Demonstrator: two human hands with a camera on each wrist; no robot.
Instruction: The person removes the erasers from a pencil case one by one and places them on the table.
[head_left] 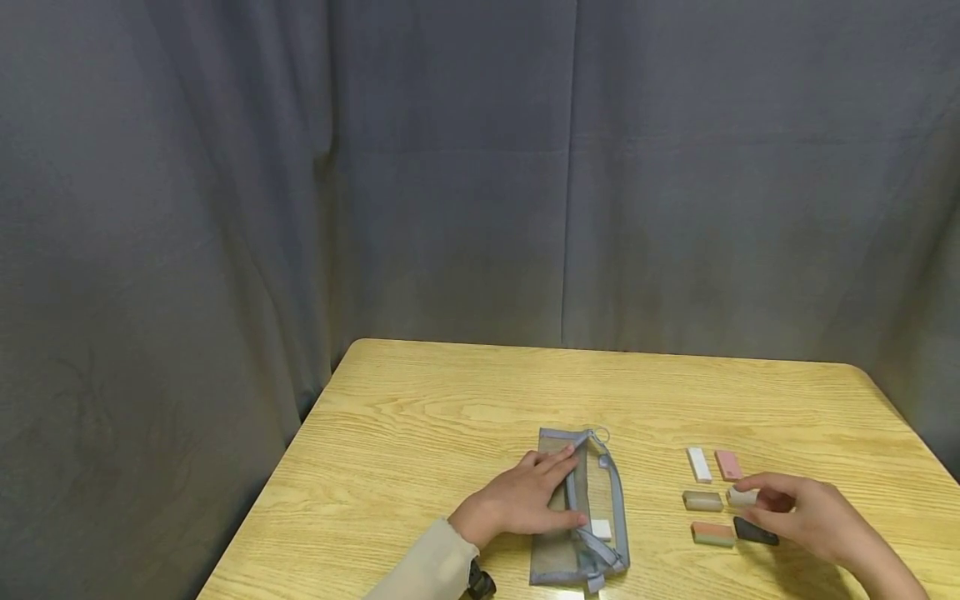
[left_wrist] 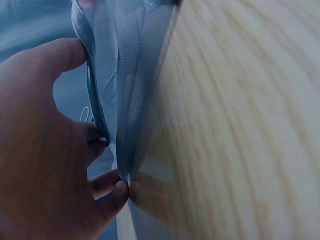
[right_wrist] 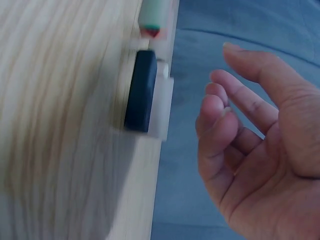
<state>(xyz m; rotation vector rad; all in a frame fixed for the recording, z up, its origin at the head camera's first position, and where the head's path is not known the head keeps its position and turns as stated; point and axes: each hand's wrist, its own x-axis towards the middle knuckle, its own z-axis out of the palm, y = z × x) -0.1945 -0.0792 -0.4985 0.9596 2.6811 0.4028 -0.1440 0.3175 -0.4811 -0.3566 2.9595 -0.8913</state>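
Note:
A grey mesh zip pouch (head_left: 555,563) lies on the table with its zipped side gaping and a small white block (head_left: 602,530) inside. Fingers spread, my left hand (head_left: 517,500) rests on the pouch; in the left wrist view its thumb touches the pouch's edging (left_wrist: 92,90). On the right, my right hand (head_left: 813,517) hovers over several eraser-like blocks with loosely bent fingers and nothing between them. Nearest to it are an off-white block (head_left: 741,497), partly covered by the fingers, and a black block (head_left: 755,532). A pink block (head_left: 727,465) lies just beyond its fingertips.
Left of those lie a white block (head_left: 699,465), a grey-brown block (head_left: 702,501) and an orange-and-green block (head_left: 712,534), making two loose columns. The wooden table (head_left: 420,400) ends at grey curtains (head_left: 450,208) behind and at the left.

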